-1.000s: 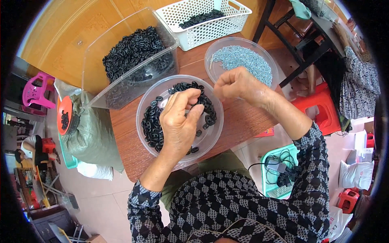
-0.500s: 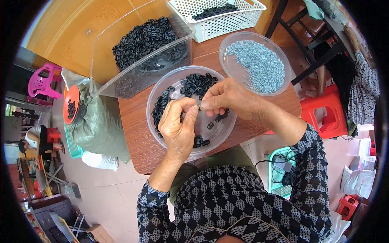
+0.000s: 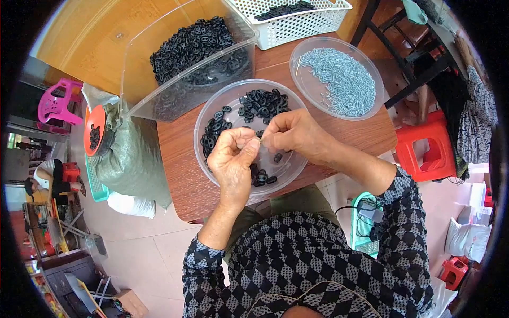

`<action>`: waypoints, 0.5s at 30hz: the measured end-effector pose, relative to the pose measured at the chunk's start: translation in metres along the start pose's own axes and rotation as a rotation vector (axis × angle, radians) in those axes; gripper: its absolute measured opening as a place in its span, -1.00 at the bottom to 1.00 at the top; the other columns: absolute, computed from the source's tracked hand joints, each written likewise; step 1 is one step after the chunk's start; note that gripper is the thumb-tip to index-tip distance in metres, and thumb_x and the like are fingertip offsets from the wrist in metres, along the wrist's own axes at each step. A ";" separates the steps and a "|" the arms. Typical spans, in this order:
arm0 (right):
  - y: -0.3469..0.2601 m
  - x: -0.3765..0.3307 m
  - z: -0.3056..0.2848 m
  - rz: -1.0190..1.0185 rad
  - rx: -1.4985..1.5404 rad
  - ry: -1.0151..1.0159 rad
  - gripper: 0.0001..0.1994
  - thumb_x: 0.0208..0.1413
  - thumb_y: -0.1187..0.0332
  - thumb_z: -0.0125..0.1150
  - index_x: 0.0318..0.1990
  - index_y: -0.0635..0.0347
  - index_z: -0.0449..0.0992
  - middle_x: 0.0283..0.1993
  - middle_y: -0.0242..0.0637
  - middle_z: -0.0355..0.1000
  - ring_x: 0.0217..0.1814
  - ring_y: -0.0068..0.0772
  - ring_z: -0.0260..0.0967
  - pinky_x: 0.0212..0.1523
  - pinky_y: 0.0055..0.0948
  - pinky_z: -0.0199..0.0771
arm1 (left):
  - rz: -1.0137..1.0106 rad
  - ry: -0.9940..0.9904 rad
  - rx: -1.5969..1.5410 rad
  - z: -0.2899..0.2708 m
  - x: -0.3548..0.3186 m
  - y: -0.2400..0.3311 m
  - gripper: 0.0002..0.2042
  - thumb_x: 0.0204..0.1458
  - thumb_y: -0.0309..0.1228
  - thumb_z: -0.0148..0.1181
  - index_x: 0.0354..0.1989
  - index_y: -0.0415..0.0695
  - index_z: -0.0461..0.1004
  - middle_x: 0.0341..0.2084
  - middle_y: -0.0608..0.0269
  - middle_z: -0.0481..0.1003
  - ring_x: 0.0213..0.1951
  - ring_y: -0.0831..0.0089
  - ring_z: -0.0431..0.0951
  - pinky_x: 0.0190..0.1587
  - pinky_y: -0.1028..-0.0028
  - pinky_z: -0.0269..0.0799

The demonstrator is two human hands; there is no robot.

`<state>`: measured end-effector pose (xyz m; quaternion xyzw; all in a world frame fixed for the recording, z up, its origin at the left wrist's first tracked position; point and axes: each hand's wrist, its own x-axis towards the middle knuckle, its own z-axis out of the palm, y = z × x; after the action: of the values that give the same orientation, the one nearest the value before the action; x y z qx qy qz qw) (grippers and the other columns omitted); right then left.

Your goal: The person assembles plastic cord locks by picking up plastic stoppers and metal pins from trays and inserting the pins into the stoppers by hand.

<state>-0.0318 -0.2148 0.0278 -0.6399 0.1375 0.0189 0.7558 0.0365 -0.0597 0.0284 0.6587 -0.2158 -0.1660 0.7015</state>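
Over a round clear plastic tub (image 3: 204,108), my two hands meet fingertip to fingertip. My left hand (image 3: 232,159) is closed in a pinch of thumb and forefinger. My right hand (image 3: 297,137) pinches at the same spot from the right. Whatever tiny piece lies between the fingertips is mostly hidden. Small black oval parts with two holes (image 3: 261,102) are heaped at the tub's far side and along its left. A few more black parts (image 3: 262,177) lie near its front wall, below the hands.
Small bluish-silver screws (image 3: 344,79) fill a round clear tray (image 3: 308,95) at the right. Behind the tub stands a large clear bin (image 3: 138,100) of black parts, beside a white perforated basket (image 3: 302,31). A red stool (image 3: 424,151) and a tied sack (image 3: 130,159) flank the brown table (image 3: 177,185).
My hands stay pinched together above the tub. The right hand's lower fingers have drawn in, and its wrist has turned slightly. The whole view has shifted a little.
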 end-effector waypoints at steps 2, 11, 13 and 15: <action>0.001 -0.002 0.000 -0.057 -0.054 0.026 -0.90 -0.03 0.43 0.24 -0.44 0.29 0.51 -0.50 -0.39 0.45 -0.50 -0.67 0.29 -0.46 -0.64 0.30 | -0.032 0.005 -0.006 -0.001 0.003 -0.002 -0.91 0.00 -0.61 0.18 -0.31 -0.24 0.44 -0.50 0.38 0.44 -0.48 0.73 0.35 -0.41 0.68 0.31; 0.004 -0.009 -0.008 -0.298 -0.564 0.199 -0.90 -0.06 0.50 0.21 -0.38 0.36 0.51 -0.41 -0.31 0.39 -0.39 -0.60 0.34 -0.41 -0.58 0.35 | 0.297 -0.189 0.686 0.001 0.004 -0.012 -0.84 -0.19 -0.66 0.18 -0.38 -0.24 0.42 -0.51 0.04 0.48 -0.44 0.16 0.51 -0.36 0.32 0.41; 0.006 -0.010 -0.011 -0.274 -0.500 0.193 -0.91 -0.06 0.51 0.22 -0.39 0.34 0.51 -0.42 -0.31 0.39 -0.40 -0.59 0.34 -0.40 -0.56 0.35 | 0.330 -0.270 0.757 0.003 0.004 -0.016 -0.81 -0.25 -0.68 0.18 -0.39 -0.25 0.41 -0.50 -0.01 0.47 -0.40 0.04 0.48 -0.32 0.25 0.40; 0.008 -0.012 -0.011 -0.267 -0.493 0.192 -0.91 -0.07 0.51 0.23 -0.39 0.34 0.52 -0.43 -0.30 0.39 -0.40 -0.58 0.34 -0.40 -0.55 0.35 | 0.333 -0.287 0.781 0.003 0.003 -0.017 -0.80 -0.24 -0.68 0.18 -0.38 -0.24 0.42 -0.51 0.01 0.47 -0.42 0.07 0.48 -0.33 0.27 0.40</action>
<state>-0.0471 -0.2226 0.0208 -0.8154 0.1142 -0.1084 0.5571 0.0385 -0.0657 0.0117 0.8006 -0.4607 -0.0467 0.3803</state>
